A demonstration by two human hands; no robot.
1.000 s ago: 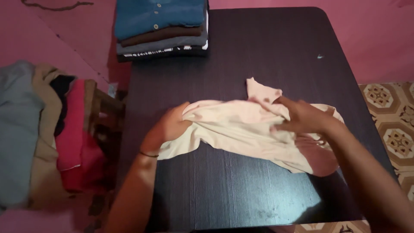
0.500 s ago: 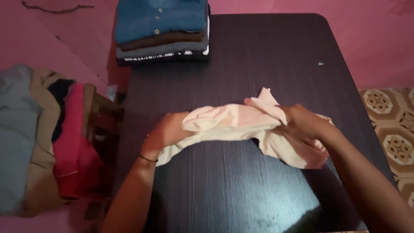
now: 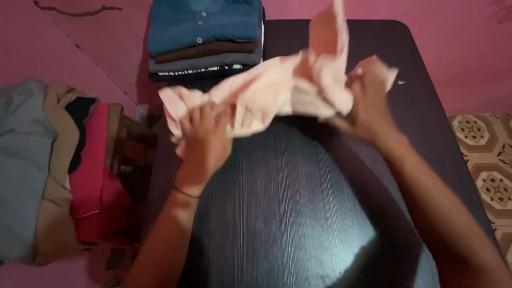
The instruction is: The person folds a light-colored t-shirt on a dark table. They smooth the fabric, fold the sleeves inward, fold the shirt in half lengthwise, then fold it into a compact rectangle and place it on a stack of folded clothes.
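Hands clenched at either end, I held a pale peach garment [image 3: 288, 88] bunched in the air above the dark counter [image 3: 298, 213], my left hand [image 3: 205, 133] gripping one end and my right hand [image 3: 368, 101] the other. As I judged it, the loose flap rising at the top could have slipped free and tangled the cloth, or a wide swing could have knocked the stack of folded clothes [image 3: 205, 37] at the counter's far edge, just behind the garment.

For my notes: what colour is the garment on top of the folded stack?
Blue, with small pale buttons; the top garment of the folded stack shows in the head view.
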